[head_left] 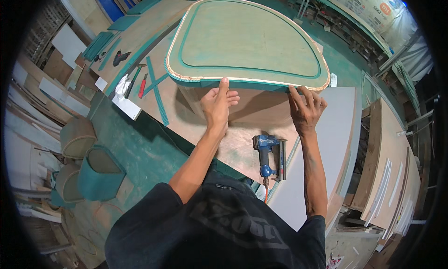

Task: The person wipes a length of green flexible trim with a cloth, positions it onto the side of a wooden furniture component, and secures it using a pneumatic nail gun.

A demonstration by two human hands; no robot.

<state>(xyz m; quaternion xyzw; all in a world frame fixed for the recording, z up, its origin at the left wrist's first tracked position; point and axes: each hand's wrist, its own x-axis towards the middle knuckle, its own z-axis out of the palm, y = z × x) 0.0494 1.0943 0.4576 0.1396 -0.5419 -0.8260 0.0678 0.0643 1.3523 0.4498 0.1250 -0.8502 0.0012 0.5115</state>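
Note:
A large D-shaped wooden panel [252,40], with a green groove line inside its pale rim, lies raised on a wooden base [256,105]. A green edging strip [249,85] runs along its near edge; at the left curve it shows many small slits. My left hand [218,104] touches the strip's middle with an upright thumb, its other fingers stretched to the right, apart from the edge. Farther right, my right hand [306,107] bends its fingers against the panel's edge and pinches the strip near the right corner. A blue air stapler [267,157] lies below, between my forearms.
On the left of the table lie a red-handled tool [143,86], a hammer [134,77], slitted green strips [158,98] and a dark power drill [122,57]. Curved green-and-wood pieces [100,173] stand on the floor at left. A grey-white board [322,152] lies to the right.

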